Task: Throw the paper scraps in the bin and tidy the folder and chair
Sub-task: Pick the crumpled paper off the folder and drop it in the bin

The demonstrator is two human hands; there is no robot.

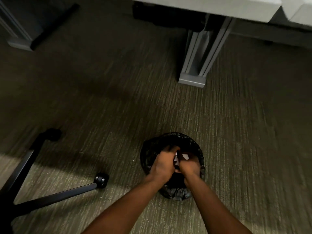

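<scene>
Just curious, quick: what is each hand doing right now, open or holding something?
Left hand: closed on white paper scraps, over the bin.
Right hand: closed too, scraps showing at its fingers.

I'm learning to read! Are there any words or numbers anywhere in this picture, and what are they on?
None: no words, numbers or signs can be read here.
The white paper scraps between the left hand and right hand over the bin look blank, but they are small and blurred.
</scene>
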